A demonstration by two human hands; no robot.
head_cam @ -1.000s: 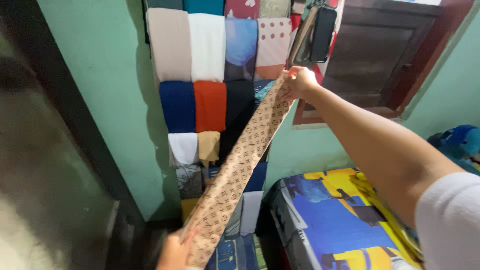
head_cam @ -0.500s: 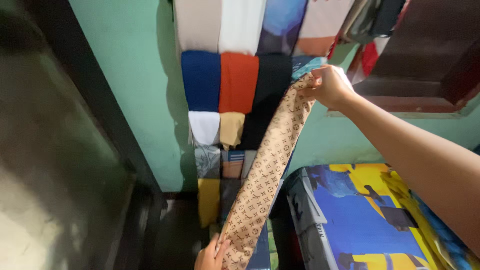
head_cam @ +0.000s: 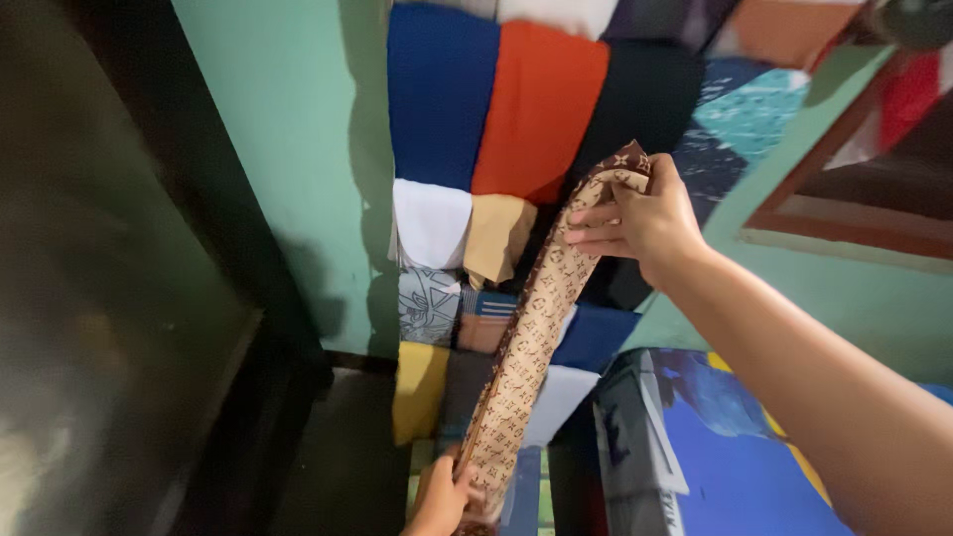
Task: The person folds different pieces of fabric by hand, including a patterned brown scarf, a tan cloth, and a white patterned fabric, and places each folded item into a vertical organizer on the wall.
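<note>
Against the hanging stack of folded cloths [head_cam: 541, 109] on the green wall [head_cam: 298, 149], I hold a tan patterned scarf [head_cam: 536, 337] stretched as 1 long folded strip. My right hand [head_cam: 640, 218] is closed over its top end, level with the black cloth [head_cam: 645, 99]; my left hand [head_cam: 442, 501] pinches the bottom end, well below the stack's yellow piece [head_cam: 417, 392]. I judge it light, soft and limp, a bit slippery, so gripping both ends keeps the fold from sagging

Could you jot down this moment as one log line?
right hand: gripping top of tan patterned folded cloth strip | left hand: gripping its lower end | behind: coloured folded cloths hanging on green wall
</note>
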